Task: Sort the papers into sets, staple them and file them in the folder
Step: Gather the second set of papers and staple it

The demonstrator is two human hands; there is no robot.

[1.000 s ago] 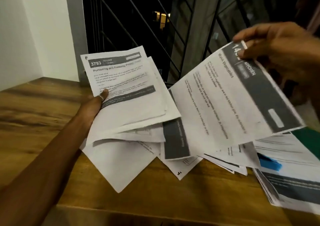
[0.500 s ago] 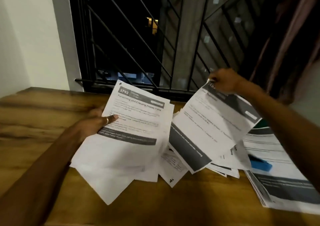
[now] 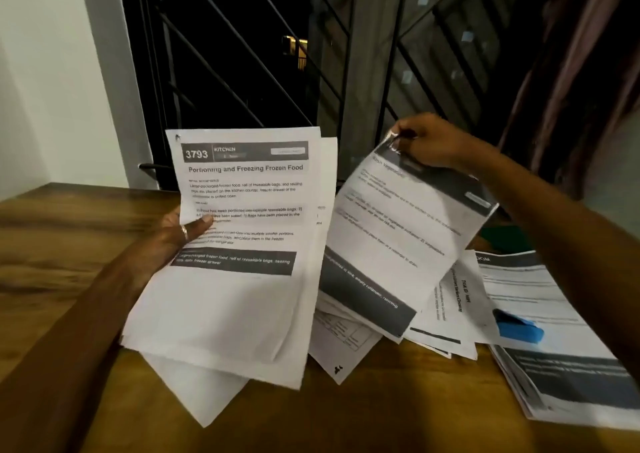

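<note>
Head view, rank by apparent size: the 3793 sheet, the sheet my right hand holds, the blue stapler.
1. 3793 sheet, though nearness may inflate it.
2. Right-hand sheet.
3. Blue stapler, smallest by far.

Wooden table [image 3: 69, 244]; barred dark window [image 3: 225, 54]; white wall [image 3: 41, 71].

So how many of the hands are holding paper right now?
2. The left hand grips the 3793 stack; the right hand pinches the top corner of a tilted sheet. No other hands show.
</note>
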